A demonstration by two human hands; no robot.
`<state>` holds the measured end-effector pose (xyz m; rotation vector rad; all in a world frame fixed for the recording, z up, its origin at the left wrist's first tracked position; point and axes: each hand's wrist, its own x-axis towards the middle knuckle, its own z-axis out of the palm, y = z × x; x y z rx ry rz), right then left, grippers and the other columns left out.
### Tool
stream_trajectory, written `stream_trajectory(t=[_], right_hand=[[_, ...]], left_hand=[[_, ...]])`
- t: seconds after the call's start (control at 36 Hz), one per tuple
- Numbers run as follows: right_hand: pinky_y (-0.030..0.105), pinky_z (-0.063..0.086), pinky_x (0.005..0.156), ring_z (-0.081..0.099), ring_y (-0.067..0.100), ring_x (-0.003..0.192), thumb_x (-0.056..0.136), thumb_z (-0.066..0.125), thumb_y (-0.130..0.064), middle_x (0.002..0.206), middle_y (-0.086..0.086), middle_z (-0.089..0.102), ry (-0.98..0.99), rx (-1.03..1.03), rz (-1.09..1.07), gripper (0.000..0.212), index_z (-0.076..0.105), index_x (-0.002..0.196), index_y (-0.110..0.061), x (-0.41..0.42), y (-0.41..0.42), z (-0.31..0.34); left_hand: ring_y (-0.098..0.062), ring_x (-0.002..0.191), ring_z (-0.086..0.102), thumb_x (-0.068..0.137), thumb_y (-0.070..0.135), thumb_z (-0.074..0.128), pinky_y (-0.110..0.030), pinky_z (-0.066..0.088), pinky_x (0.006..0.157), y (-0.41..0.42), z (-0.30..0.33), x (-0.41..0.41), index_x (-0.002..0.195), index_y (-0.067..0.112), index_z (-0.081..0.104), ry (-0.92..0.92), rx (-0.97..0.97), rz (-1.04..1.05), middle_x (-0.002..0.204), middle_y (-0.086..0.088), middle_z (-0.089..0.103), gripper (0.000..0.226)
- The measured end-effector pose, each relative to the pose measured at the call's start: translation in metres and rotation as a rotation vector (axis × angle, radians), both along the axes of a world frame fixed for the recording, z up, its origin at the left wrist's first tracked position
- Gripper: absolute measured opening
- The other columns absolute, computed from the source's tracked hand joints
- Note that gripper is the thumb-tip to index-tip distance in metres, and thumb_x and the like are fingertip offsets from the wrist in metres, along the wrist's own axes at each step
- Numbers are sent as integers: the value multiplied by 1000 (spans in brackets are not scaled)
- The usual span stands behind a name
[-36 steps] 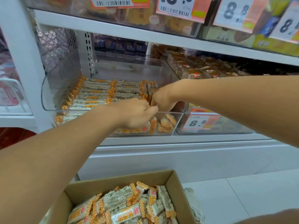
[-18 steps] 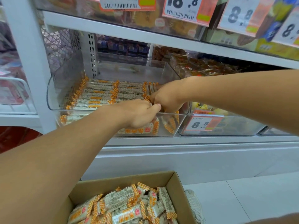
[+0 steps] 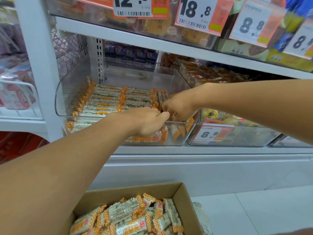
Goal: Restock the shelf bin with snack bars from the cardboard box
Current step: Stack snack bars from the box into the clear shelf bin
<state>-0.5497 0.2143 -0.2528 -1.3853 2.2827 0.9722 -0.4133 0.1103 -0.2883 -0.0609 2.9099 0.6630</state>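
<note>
Two hands: both reach into the clear shelf bin (image 3: 61, 99) at its front right corner, fingertips nearly meeting.
Left hand (image 3: 144, 121): knuckles up, fingers curled down over the bin's front rim; what they grip is hidden, so can't tell whether it holds a bar.
Right hand (image 3: 179, 107): fingers curled among the upright snack bars at the right end; grip also hidden, can't tell.
Snack bars in bin (image 3: 108, 102): white puffed-rice look, orange checkered wrapper ends, laid flat in two neat columns; a few stand on edge at the right. Orange characters on the front bar, not readable.
Cardboard box (image 3: 184, 206): on the floor below the shelf, open, heaped with loose snack bars (image 3: 128, 216) in the same wrapper.
Price tags: "12.8" tag (image 3: 132, 5), "18.8" tag (image 3: 196, 12) and "8.8" tag (image 3: 252, 24) on the upper shelf; lower "8.8" tag (image 3: 210, 134) on the neighbouring bin to the right. Small print and barcodes unreadable.
Shoe (image 3: 201, 216): pale knit toe beside the box's right wall.
Change vs earlier: camera has shifted so the "12.8" tag now shows in full; hands stay at the same corner, bin rows and box contents look unchanged.
</note>
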Motion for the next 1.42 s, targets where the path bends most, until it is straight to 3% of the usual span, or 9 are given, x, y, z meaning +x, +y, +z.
stream_trajectory(t=[0.19, 0.33, 0.5, 0.83, 1.0, 1.11, 1.25, 1.33, 1.42], right_hand=[[48, 59, 84, 64, 30, 107, 66, 46, -14, 122, -2, 54, -152, -31, -202, 65, 64, 125, -38, -6, -5, 6], [45, 58, 84, 65, 25, 96, 76, 81, -27, 110, -2, 63, -26, -64, -117, 56, 56, 125, -35, -6, -3, -8], [36, 54, 71, 60, 23, 89, 80, 80, -21, 102, 2, 60, 87, -195, -150, 39, 57, 110, -15, -1, 0, -5], [48, 59, 87, 68, 32, 108, 78, 60, -21, 128, 10, 61, -105, -182, -393, 65, 52, 142, -19, -14, -9, -16], [49, 57, 94, 63, 39, 117, 78, 47, -14, 129, 17, 63, -134, -184, -450, 51, 61, 126, -8, 4, -3, -12], [39, 56, 80, 67, 30, 96, 89, 49, -8, 100, 6, 69, 55, -835, -278, 23, 68, 101, -11, 39, 11, -5], [31, 39, 56, 53, 14, 59, 93, 57, -28, 63, -8, 56, 109, -1826, -174, 17, 61, 80, -17, 138, 38, -69], [35, 50, 69, 60, 15, 73, 91, 61, -40, 76, -7, 63, -168, -1459, -445, 17, 62, 89, -23, 169, 50, -168], [48, 38, 113, 37, 33, 142, 72, 73, -70, 155, 10, 38, -460, -597, -516, 98, 35, 152, -29, 196, 78, -259]], left_hand=[[-10, 106, 50, 108, 46, 17, -29, 32, 89, -3, 2, 0, 125, 29, 66, -33, 103, -9, 120, 12, 57, 55], [-15, 115, 48, 106, 51, 16, -32, 31, 92, -6, -1, -1, 126, 32, 65, -17, 57, -9, 135, 7, 54, 57], [-18, 124, 48, 107, 49, 15, -33, 32, 93, -7, -5, -3, 125, 33, 67, 12, 36, -26, 141, 3, 53, 57], [-23, 84, 64, 104, 49, 15, -41, 52, 85, -38, -19, 0, 91, 7, 70, 242, -148, 43, 96, -12, 69, 70], [-30, 122, 57, 106, 50, 12, -43, 43, 108, -50, -15, 15, 121, 13, 68, 78, -218, 2, 129, -15, 63, 68], [-23, 73, 59, 104, 46, 26, -41, 53, 72, -51, -12, 29, 78, 12, 60, 460, -295, -49, 77, -5, 63, 55], [-24, 80, 54, 94, 37, 41, -39, 45, 62, -33, -28, 62, 87, 16, 59, 862, -270, -43, 83, 0, 60, 29], [-29, 92, 59, 98, 34, 48, -40, 49, 71, -19, -84, 92, 104, 17, 57, 319, -357, -88, 101, -5, 63, 20], [-30, 114, 61, 90, 45, 62, -37, 52, 88, -15, -159, 139, 125, 14, 59, -281, -463, -18, 127, -8, 63, 46]])
